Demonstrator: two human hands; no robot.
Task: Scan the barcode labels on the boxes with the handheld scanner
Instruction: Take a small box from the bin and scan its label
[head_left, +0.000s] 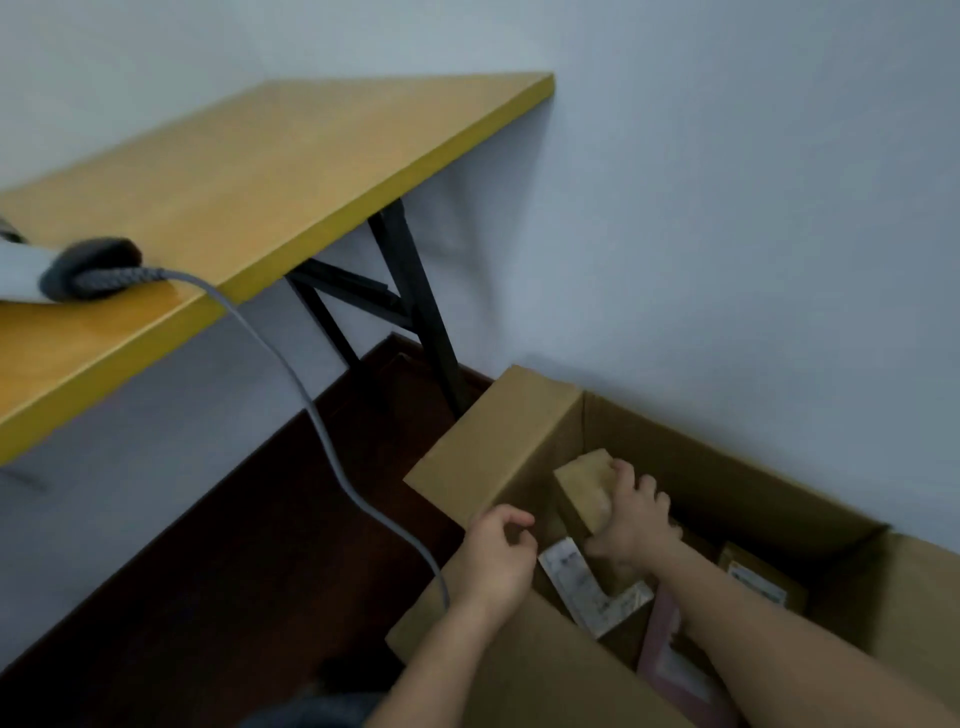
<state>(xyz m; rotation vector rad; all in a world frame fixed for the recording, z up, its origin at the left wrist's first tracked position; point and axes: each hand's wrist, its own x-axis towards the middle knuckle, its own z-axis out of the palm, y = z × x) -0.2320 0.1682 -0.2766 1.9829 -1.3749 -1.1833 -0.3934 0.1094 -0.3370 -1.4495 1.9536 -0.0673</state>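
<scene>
One large open carton (519, 431) of plain brown corrugated board is observed on the dark floor (218, 571) against the pale wall (727, 208), its flaps standing up. Inside it, at least four smaller items are counted: one small tan box (584, 486), blocky and matte, tilted on edge; one flat parcel bearing a white printed label (587, 587); one brown box with a pale label (758, 579) at the right; and one pink-edged flat packet (670, 660), partly hidden under the forearm. Label print is too blurred to be read. Two bare hands are seen. The right hand (631, 525) is placed on the small tan box, with fingers curled over its right and lower edges in a grasp, the box lying to the upper left of the knuckles. The left hand (498, 556) is held over the carton's near-left wall, fingers loosely curled, nothing held. One handheld scanner (62, 273), grey and white with a dark rounded end, is noted lying on the yellow wooden table (260, 171), well apart from both hands. One smooth grey cable (332, 457) is traced from it down past the table edge to the carton. Black metal table legs (415, 312) are visible.
</scene>
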